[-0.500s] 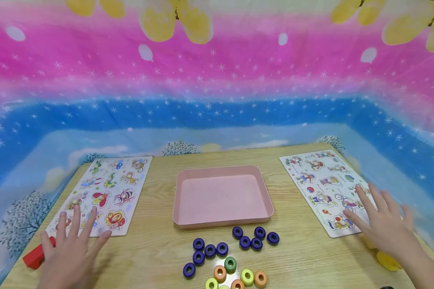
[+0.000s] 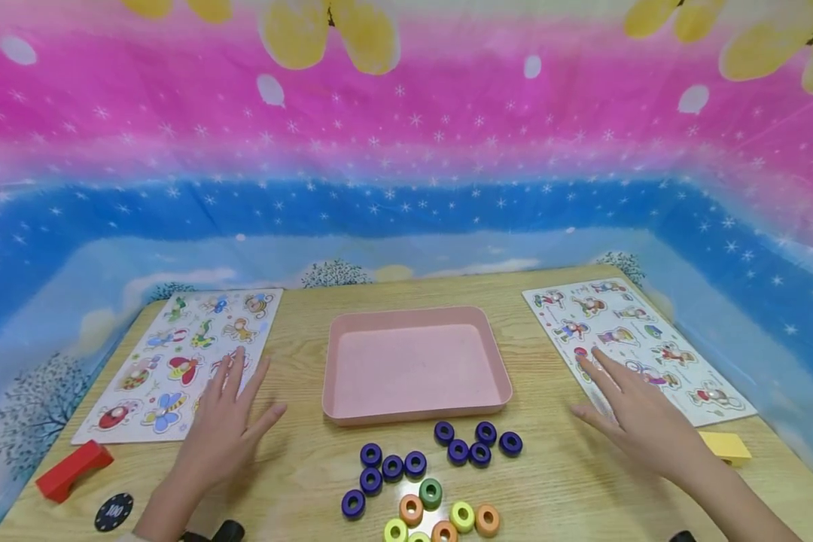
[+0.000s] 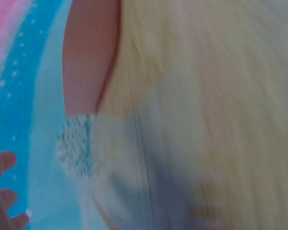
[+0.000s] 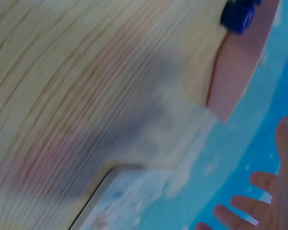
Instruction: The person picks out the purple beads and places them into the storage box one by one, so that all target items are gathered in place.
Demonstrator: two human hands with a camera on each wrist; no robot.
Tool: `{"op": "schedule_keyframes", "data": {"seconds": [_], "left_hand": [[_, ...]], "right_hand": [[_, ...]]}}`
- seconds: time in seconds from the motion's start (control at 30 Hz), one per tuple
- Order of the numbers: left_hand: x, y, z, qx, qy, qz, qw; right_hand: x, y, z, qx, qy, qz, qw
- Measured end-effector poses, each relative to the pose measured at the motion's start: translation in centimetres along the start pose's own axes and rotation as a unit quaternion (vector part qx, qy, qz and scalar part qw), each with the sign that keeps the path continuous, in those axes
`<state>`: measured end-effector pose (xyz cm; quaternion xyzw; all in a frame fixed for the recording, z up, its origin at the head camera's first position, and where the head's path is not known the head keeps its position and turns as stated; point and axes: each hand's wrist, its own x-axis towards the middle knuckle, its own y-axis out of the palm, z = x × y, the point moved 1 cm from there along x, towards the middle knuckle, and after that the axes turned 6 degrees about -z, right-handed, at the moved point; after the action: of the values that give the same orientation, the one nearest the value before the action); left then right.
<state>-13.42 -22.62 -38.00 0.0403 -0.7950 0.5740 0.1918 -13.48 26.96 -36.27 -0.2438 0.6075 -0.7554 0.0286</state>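
Note:
My left hand [image 2: 220, 425] hovers over the near right corner of the left picture board [image 2: 142, 369], its fingers spread and holding nothing. On the other side my right hand [image 2: 640, 418] hangs over the near left part of the right picture board [image 2: 623, 339], fingers straight and apart. Between the hands lies a pink tray [image 2: 416, 415] with nothing in it. In front of the tray are several dark purple rings [image 2: 393, 468]. Nearer still are orange rings [image 2: 488, 520], yellow rings [image 2: 462, 516] and one green ring [image 2: 430, 493].
A red arch-shaped block [image 2: 74, 470] and a black round chip [image 2: 114, 513] marked 100 lie at the near left. A yellow block [image 2: 726, 446] sits beyond my right forearm. A patterned cloth [image 2: 406, 211] hangs behind and beside the wooden table [image 2: 291, 376].
Both hands have moved inward toward the tray, the left one rightward and the right one leftward. The chip and more of the red block now show. Tray and rings stay put.

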Motion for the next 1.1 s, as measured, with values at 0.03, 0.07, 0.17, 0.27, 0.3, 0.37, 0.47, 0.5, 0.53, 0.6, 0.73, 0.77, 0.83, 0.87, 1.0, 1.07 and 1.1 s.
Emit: {"op": "schedule_keyframes", "data": {"seconds": [0.03, 0.07, 0.17, 0.27, 0.3, 0.37, 0.47, 0.5, 0.53, 0.6, 0.73, 0.77, 0.83, 0.87, 1.0, 1.07, 1.1], "left_hand": [[0.4, 0.4, -0.3, -0.029, -0.001, 0.002, 0.9996], [0.8, 0.8, -0.5, -0.061, -0.005, 0.005, 0.9981], [1.7, 2.2, -1.2, -0.167, -0.04, 0.017, 0.9849], [2.4, 3.7, -1.7, -0.286, -0.08, 0.024, 0.9547], [2.6, 4.2, -1.8, -0.325, -0.092, 0.026, 0.941], [2.8, 5.0, -2.1, -0.396, -0.106, 0.03, 0.9117], [2.8, 6.0, -2.6, -0.461, -0.11, 0.034, 0.8798], [2.8, 6.3, -2.8, -0.475, -0.107, 0.034, 0.873], [2.7, 6.6, -2.8, -0.484, -0.105, 0.032, 0.8684], [2.6, 7.0, -2.9, -0.503, -0.102, 0.03, 0.8575], [2.2, 7.5, -2.8, -0.525, -0.106, 0.028, 0.8442], [2.2, 7.5, -2.8, -0.528, -0.107, 0.03, 0.8419], [2.1, 7.6, -2.8, -0.529, -0.109, 0.035, 0.8412], [2.1, 7.6, -2.8, -0.529, -0.108, 0.037, 0.841], [2.2, 7.7, -2.8, -0.538, -0.107, 0.043, 0.8351], [2.2, 7.7, -2.8, -0.539, -0.105, 0.042, 0.8348], [2.2, 7.7, -2.8, -0.538, -0.105, 0.041, 0.8352]], "right_hand": [[0.3, 0.2, 0.6, 0.002, -0.004, 0.009, 1.0], [0.5, 0.5, 1.2, 0.002, -0.008, 0.018, 1.0], [0.9, 1.3, 2.9, 0.013, -0.028, 0.033, 0.999], [1.2, 2.1, 4.3, 0.034, -0.054, 0.04, 0.997], [1.2, 2.4, 4.6, 0.042, -0.059, 0.044, 0.996], [1.3, 2.8, 5.1, 0.057, -0.071, 0.061, 0.994], [1.4, 3.4, 5.6, 0.071, -0.091, 0.084, 0.99], [1.4, 3.6, 5.7, 0.072, -0.1, 0.087, 0.989], [1.4, 3.8, 5.8, 0.073, -0.11, 0.089, 0.987], [1.4, 4.2, 6.0, 0.074, -0.132, 0.083, 0.985], [1.2, 4.7, 6.3, 0.073, -0.142, 0.077, 0.984], [1.2, 4.7, 6.4, 0.071, -0.138, 0.079, 0.985], [1.2, 4.5, 6.4, 0.068, -0.124, 0.087, 0.986], [1.3, 4.2, 6.5, 0.072, -0.114, 0.093, 0.987], [2.1, 2.7, 6.3, 0.11, -0.089, 0.1, 0.985], [3.0, 1.8, 6.3, 0.131, -0.083, 0.098, 0.983], [3.6, 1.5, 6.2, 0.138, -0.083, 0.095, 0.982]]}}
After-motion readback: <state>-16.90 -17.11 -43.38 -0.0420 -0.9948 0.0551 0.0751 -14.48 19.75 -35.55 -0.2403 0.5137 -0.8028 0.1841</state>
